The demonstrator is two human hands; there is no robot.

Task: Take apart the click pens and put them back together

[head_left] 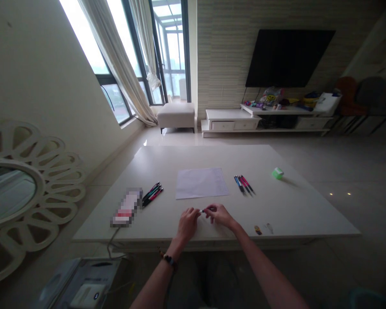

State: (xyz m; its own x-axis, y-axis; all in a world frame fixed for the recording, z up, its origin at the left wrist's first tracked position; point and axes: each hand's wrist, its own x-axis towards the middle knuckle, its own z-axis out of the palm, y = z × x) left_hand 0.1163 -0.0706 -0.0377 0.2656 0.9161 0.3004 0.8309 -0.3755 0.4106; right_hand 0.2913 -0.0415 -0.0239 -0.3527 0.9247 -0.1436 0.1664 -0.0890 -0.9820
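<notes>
Near the front edge of the white table, my two hands meet in front of a stack of white paper. My left hand is closed, pinching the white end of a slim pen-like piece. On its other, dark end, the fingers of my right hand are closed too. Most of the piece is hidden by my fingers, so its exact kind is unclear. Several dark pens lie left of the paper. More pens, blue, dark and red, lie to its right.
A blurred-out phone-like object with a cable lies at the table's left. Toward the right stands a small green box. Close to the front edge are a small brown-yellow item and a clear one. An open container sits below left.
</notes>
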